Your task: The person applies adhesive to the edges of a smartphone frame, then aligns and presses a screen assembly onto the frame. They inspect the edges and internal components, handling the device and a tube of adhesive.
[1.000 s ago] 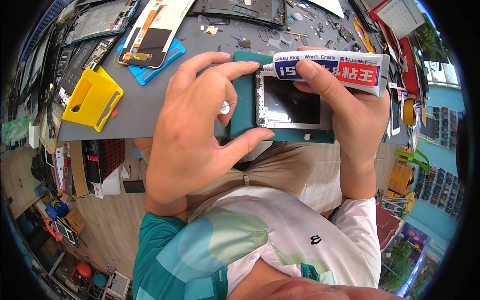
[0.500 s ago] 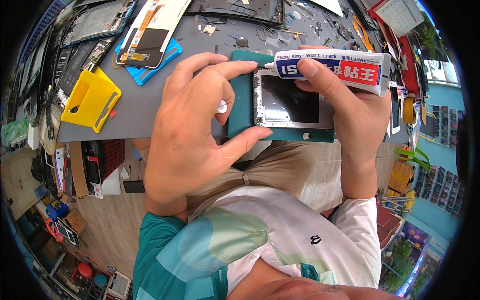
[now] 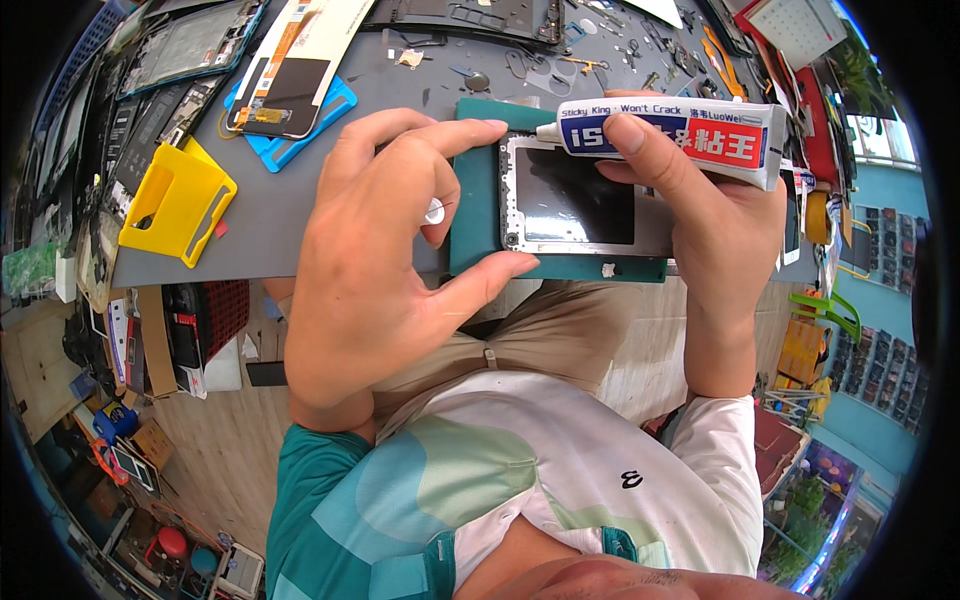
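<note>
My right hand (image 3: 700,195) is closed round a white, blue and red glue tube (image 3: 690,145), thumb on top. Its thin nozzle points left, at the upper edge of a phone frame (image 3: 508,205) with a shiny dark panel inside. The frame lies flat on a green mat (image 3: 475,200). My left hand (image 3: 360,240) arches at the frame's left end, index fingertip near its upper left corner and thumb tip by the lower left. A small white cap (image 3: 434,211) is tucked in its curled fingers. My right hand hides the frame's right end.
Left of the mat lie a yellow plastic holder (image 3: 175,205) and a blue one (image 3: 300,130) under a phone screen with an orange flex cable (image 3: 285,80). Small metal parts and an orange tool (image 3: 722,65) are scattered at the back. Stacked phone parts line the left edge.
The tube's nozzle has moved a little to the right along the frame's upper edge. My left hand stays in the same pose, still with the cap.
</note>
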The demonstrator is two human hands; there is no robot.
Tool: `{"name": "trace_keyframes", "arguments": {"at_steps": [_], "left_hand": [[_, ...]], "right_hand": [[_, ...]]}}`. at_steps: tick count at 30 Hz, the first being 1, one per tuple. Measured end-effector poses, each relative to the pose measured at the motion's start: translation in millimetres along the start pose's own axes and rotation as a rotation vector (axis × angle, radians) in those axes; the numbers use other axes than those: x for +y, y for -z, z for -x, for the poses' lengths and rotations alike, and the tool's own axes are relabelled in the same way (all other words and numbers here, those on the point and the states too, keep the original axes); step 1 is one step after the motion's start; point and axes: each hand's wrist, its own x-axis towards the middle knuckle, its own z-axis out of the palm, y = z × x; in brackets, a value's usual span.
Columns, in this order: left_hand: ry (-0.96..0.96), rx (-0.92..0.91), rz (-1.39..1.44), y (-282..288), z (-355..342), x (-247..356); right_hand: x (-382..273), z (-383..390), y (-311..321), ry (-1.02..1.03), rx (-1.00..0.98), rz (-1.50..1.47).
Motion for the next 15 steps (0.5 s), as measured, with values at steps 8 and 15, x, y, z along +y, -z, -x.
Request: {"name": "trace_keyframes", "arguments": {"at_steps": [8, 15], "left_hand": [[0.012, -0.002, 0.008, -0.3, -0.6, 0.5], [0.019, 0.006, 0.018, -1.8, -0.7, 1.4]], "right_hand": [[1.8, 0.9, 4.1, 0.003, 0.024, -0.027], [4.3, 1.2, 9.9, 0.012, 0.024, -0.04]]}}
